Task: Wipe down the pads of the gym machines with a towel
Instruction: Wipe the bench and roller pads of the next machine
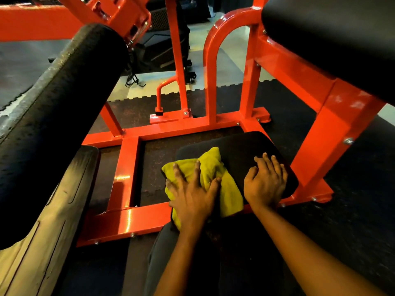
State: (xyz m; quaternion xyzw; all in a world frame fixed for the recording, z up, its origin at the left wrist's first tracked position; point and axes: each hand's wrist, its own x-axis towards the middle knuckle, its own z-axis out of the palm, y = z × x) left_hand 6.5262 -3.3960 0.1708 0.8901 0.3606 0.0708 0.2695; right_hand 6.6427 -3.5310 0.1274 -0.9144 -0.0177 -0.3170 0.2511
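The left hand (192,191) is spread flat on the crumpled yellow cloth towel (229,194) to wipe; the flat right hand (265,182) is braced on the black cushioned pad (241,144).

Both bare forearms reach forward and down from the near side. The left forearm (177,253) runs almost straight ahead. The right forearm (310,253) comes in at a slant from the right. The left hand (192,189) lies palm down, fingers straight and spread wide, pressing flat on the towel (213,165) at the pad's (239,146) left near corner. Its fingertips are slightly blurred. The right hand (266,180) rests palm down on the bare pad near its right edge, with fingers straight and close together and the thumb out to the left. The hands are apart.
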